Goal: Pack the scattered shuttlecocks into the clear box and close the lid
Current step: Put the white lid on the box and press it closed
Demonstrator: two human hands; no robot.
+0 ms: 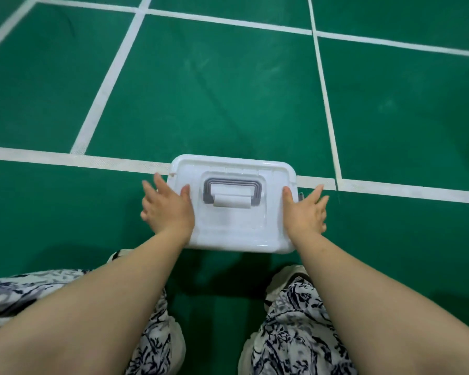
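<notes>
The clear box (232, 231) stands on the green court floor just in front of my feet, with its white lid on top and a grey handle (233, 190) lying flat in the lid. My left hand (167, 208) rests against the box's left side, thumb on the lid, fingers spread down the side. My right hand (306, 211) is at the right side in the same way, thumb on the lid edge. No shuttlecocks are visible on the floor. The box's contents are hidden under the lid.
White court lines (65, 158) cross the green floor (214, 90) behind and beside the box. My legs in patterned black-and-white trousers (295, 334) and my shoes (287, 280) are at the bottom of the view.
</notes>
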